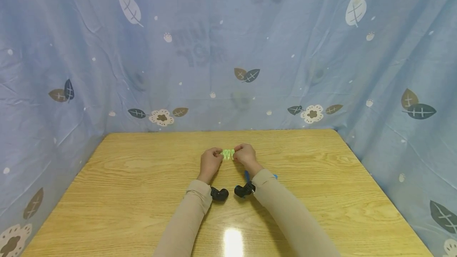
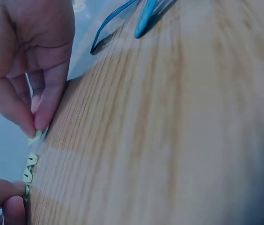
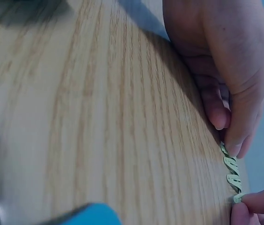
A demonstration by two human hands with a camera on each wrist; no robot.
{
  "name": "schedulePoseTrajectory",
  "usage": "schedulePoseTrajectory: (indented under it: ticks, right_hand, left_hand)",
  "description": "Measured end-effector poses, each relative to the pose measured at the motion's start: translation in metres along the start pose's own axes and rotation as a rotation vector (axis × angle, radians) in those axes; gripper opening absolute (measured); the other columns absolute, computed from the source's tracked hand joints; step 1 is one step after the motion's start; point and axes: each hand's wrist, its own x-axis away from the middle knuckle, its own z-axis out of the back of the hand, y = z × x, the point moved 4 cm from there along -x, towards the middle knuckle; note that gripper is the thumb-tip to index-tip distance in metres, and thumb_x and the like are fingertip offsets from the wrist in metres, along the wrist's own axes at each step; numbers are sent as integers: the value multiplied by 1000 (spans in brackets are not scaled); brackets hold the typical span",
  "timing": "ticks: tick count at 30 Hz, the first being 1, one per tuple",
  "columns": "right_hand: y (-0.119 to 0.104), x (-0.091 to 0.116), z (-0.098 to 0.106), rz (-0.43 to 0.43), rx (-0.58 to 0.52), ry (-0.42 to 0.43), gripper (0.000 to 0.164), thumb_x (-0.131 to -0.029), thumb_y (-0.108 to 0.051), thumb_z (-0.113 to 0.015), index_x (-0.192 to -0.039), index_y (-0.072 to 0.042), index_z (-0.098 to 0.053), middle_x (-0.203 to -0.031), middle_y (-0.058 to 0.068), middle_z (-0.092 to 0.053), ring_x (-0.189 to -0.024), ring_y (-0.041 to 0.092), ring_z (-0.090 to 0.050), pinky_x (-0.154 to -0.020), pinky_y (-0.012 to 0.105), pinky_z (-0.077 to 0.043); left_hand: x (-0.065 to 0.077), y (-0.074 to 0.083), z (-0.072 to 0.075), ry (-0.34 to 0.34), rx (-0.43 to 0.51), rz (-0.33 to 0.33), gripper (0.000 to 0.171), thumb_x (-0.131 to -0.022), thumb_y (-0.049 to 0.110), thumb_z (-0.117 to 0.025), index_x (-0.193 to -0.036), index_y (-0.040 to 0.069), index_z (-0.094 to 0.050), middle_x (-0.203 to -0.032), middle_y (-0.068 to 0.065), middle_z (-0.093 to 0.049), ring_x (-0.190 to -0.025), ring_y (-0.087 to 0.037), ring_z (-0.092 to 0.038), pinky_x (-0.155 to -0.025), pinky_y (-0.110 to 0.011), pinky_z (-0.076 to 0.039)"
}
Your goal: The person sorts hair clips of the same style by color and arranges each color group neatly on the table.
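Toward the back of the wooden surface (image 1: 135, 177), four green clips (image 1: 229, 154) sit in a short row between two hands. Each of the middle clips is fat at the far end and thin at the end near the person. They lie close, side by side. The left hand (image 1: 210, 162) is at the left end of the row. Its thumb and finger pinch the clip there and hide most of it. The right hand (image 1: 246, 156) is at the other end, and its thumb and finger pinch the last clip. A small gap shows between that clip and the next one.

Both arms have tan sleeves (image 1: 187, 217). A black camera (image 1: 219, 194) sits on each wrist, on the side facing the other arm. On the surface, a blue thing (image 1: 247, 175) pokes out on both sides of the right arm. The arm covers its middle, so I cannot tell what it is. Near the person, between the sleeves, a bright white shine (image 1: 233, 243) shows on the wood. Behind the surface and along its sides hangs a blue curtain (image 1: 214, 50) with leaves and white flowers.
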Motion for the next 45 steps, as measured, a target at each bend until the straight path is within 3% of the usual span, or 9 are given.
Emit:
schedulePoseTrajectory:
  ticks: [8,20,30,38,45]
  right_hand:
    - [-4,-1,-1,-11,33,10,21,-83,4,-63,-104,4,-64,-104,19,-62,-75,23,-66,-65,30,-55]
    - [-3,-1,-3,-6,68,21,20,-82,2,-65,-102,3,-65,-100,19,-64,-75,23,-67,-66,30,-55]
    - [-1,4,0,9,3,1,21,-85,0,-63,-105,5,-64,-101,19,-63,-77,23,-67,-69,30,-56]
    - [3,6,6,16,-84,-76,25,-85,-4,-63,-109,4,-63,-108,19,-62,-89,26,-65,-77,35,-55]
    - [7,12,16,66,-86,-139,30,-87,-8,-63,-115,3,-62,-112,18,-62,-96,25,-63,-84,37,-52]
  left_hand:
    - [-1,0,0,10,-15,-6,23,-87,7,-63,-108,4,-71,-82,-9,-67,-68,-17,-57,-63,-31,-47]
    - [-1,0,1,3,-11,-3,23,-87,7,-62,-109,4,-70,-84,-10,-67,-68,-17,-57,-60,-28,-45]
    - [-1,-2,0,-2,-5,3,24,-87,8,-62,-109,5,-70,-83,-9,-67,-69,-17,-57,-61,-29,-45]
    - [-2,-3,0,-10,-2,12,24,-88,8,-62,-110,5,-70,-83,-8,-65,-69,-17,-56,-61,-29,-45]
    - [0,-1,0,-15,12,5,24,-89,8,-62,-111,5,-70,-85,-10,-66,-72,-18,-57,-64,-31,-47]
